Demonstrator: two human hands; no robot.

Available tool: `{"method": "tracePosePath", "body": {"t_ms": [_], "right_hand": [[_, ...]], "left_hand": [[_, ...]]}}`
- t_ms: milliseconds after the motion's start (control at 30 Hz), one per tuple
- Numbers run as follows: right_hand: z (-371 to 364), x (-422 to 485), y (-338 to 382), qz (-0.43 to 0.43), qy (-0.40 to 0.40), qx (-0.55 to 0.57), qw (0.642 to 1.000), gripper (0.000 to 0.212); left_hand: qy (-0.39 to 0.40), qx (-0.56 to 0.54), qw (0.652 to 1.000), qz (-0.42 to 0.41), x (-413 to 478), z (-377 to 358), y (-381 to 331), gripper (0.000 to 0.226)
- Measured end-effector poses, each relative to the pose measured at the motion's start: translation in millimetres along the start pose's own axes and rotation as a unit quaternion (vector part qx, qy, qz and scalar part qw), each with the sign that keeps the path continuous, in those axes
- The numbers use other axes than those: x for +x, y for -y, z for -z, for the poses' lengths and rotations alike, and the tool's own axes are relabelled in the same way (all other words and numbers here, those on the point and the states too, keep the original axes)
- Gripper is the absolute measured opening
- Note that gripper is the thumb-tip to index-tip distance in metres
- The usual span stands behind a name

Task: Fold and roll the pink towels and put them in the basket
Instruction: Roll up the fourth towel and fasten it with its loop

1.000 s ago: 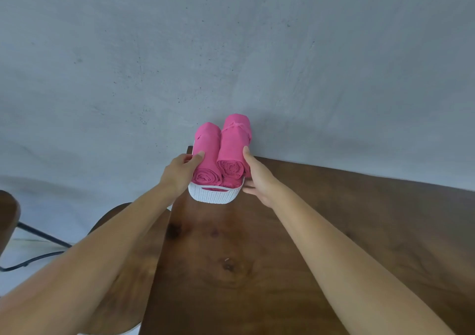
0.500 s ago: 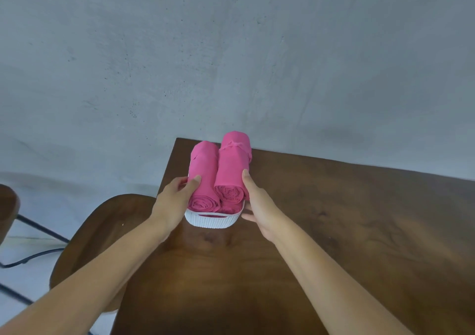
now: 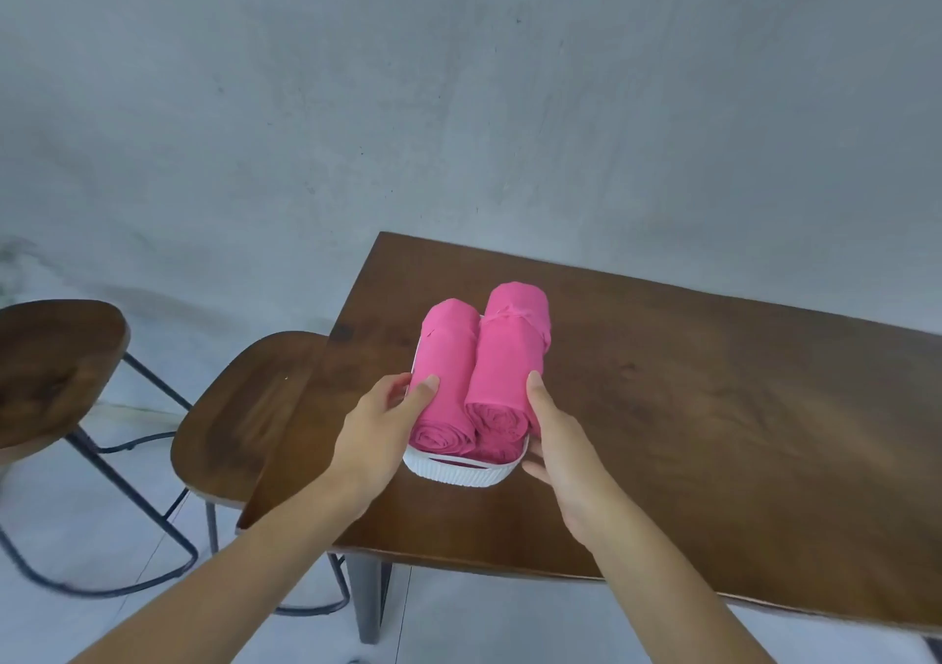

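Note:
A small white ribbed basket (image 3: 461, 475) is on the dark wooden table (image 3: 713, 408), near its left end. Two rolled pink towels lie side by side on top of it, the left roll (image 3: 448, 357) and the longer right roll (image 3: 509, 357), both sticking out past the far rim. More pink towel (image 3: 497, 452) shows underneath them. My left hand (image 3: 377, 439) grips the basket's left side with its thumb on the left roll. My right hand (image 3: 560, 449) grips the right side, thumb against the right roll. Whether the basket touches the table I cannot tell.
Two dark wooden stools with black metal legs stand left of the table, one (image 3: 244, 408) tucked against its edge, the other (image 3: 51, 367) farther left. A grey wall rises behind. The floor is pale grey.
Both hands have brought the basket with the towels from the table's far left corner toward me. The view has tilted down, and both hands keep their hold.

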State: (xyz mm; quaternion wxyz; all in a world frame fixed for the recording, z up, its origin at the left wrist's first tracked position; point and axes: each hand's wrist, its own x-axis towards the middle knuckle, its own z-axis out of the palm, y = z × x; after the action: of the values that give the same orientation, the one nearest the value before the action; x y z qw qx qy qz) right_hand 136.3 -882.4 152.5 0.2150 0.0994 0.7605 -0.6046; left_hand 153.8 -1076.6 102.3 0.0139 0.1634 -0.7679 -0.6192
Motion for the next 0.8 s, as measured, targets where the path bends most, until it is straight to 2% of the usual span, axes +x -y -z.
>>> {"method": "tracePosePath", "body": {"t_ms": [233, 333, 433, 533, 600, 700, 800], "right_hand": [[8, -33, -24, 0.012, -0.008, 0.012, 1.0, 0.082], [10, -42, -19, 0.016, 0.002, 0.012, 1.0, 0.078], [11, -47, -11, 0.081, -0.055, -0.032, 0.995, 0.07], [6, -46, -5, 0.246, -0.108, -0.141, 0.953, 0.067], [0, -40, -1, 0.305, -0.098, -0.227, 0.92, 0.057], [-6, -27, -1, 0.304, -0.08, -0.325, 0.892, 0.043], [-7, -20, -6, 0.293, -0.083, -0.358, 0.883, 0.035]], "left_hand": [[-0.012, 0.003, 1.0, -0.004, -38, -8, 6, 0.076], [-0.012, 0.016, 1.0, -0.009, -45, -6, 3, 0.068], [-0.041, 0.046, 0.998, -0.02, -50, -3, 0, 0.057], [-0.085, 0.086, 0.991, -0.05, -57, -3, 0, 0.053], [-0.101, 0.105, 0.987, -0.068, -62, -3, 2, 0.055], [-0.111, 0.144, 0.979, -0.096, -67, -2, 1, 0.055], [-0.116, 0.184, 0.969, -0.12, -71, -1, -3, 0.052]]}}
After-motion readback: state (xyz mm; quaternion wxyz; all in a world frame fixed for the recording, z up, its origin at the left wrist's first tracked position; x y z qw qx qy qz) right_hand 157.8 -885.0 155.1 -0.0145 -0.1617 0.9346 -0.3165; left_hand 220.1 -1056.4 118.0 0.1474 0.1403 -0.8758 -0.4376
